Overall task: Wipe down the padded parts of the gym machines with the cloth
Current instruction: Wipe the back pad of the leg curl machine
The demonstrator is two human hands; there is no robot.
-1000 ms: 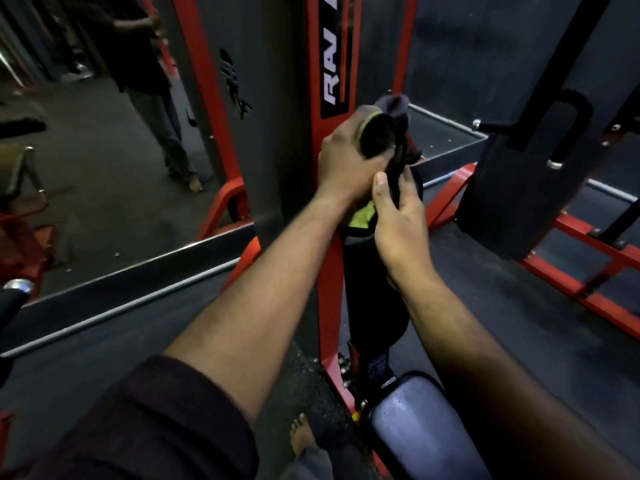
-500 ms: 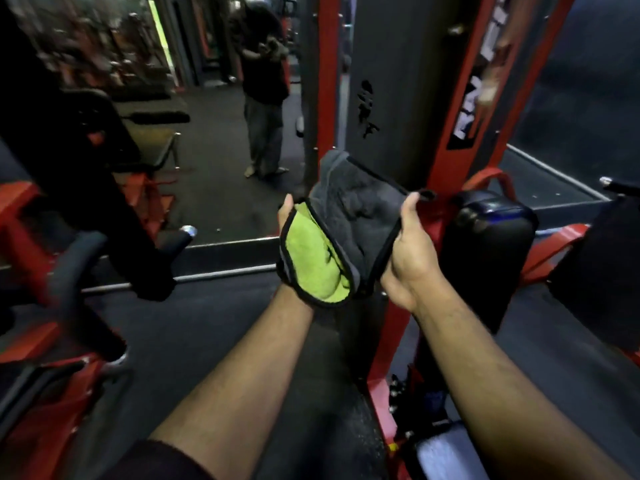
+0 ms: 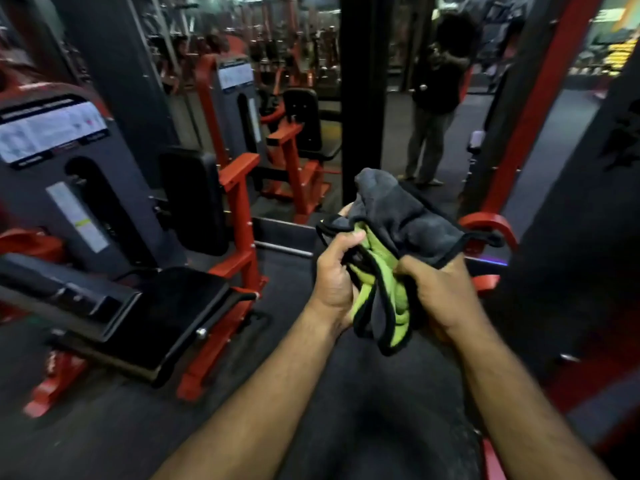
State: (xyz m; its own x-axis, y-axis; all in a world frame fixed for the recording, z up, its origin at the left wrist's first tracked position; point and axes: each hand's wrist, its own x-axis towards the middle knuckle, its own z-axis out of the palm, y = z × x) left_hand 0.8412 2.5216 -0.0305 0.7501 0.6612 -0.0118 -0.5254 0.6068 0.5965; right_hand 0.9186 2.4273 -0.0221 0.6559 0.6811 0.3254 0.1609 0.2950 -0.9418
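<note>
Both my hands hold a grey and lime-green cloth (image 3: pixel 405 223) bunched in front of my chest. My left hand (image 3: pixel 334 282) grips its left folds, fingers curled into the fabric. My right hand (image 3: pixel 438 292) grips the right side, with a grey corner sticking out past it. To the left stands a red-framed machine with a black padded seat (image 3: pixel 173 317) and an upright black back pad (image 3: pixel 194 199). The cloth touches no pad.
A mirror wall ahead reflects a second red machine with a black pad (image 3: pixel 304 119) and a standing person (image 3: pixel 433 109). A black pillar (image 3: pixel 363 98) rises in the middle. A red and dark frame (image 3: pixel 533 109) stands at the right. Dark floor (image 3: pixel 114 441) lies below.
My view has swung left, away from the roller pad toward the seat machine. The cloth, spread flat between my hands half a second ago, is now crumpled together in both hands.
</note>
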